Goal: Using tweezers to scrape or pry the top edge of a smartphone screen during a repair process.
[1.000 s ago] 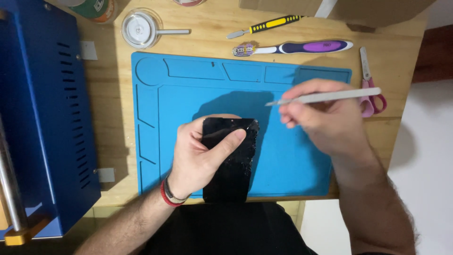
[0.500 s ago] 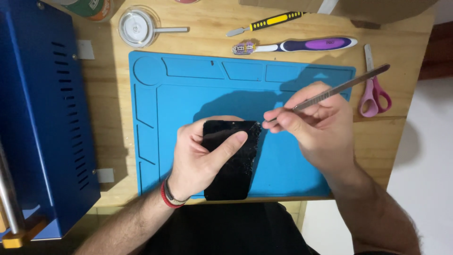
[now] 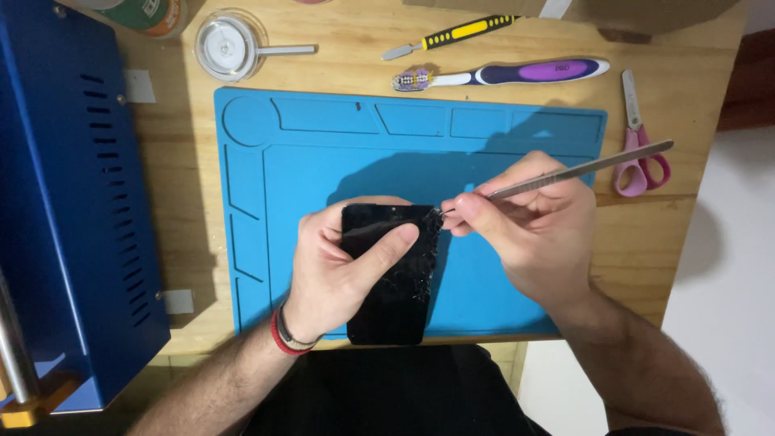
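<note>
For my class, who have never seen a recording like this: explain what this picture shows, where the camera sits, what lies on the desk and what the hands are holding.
The picture comes from a camera worn on a person's head, looking straight down at their own two bare hands; no robot is involved. The left hand, with bands at the wrist, holds a black phone with a cracked surface, thumb pressed across it. The right hand grips a thin metal tool like a pen, its tip at the phone's upper right edge. Both work over a blue work mat with moulded compartments, laid on a wooden desk. Beyond the mat lie a purple-handled toothbrush, a yellow-and-black tool, pink-handled scissors and a round clear container. A blue metal machine with vent slots stands at the left.
</note>
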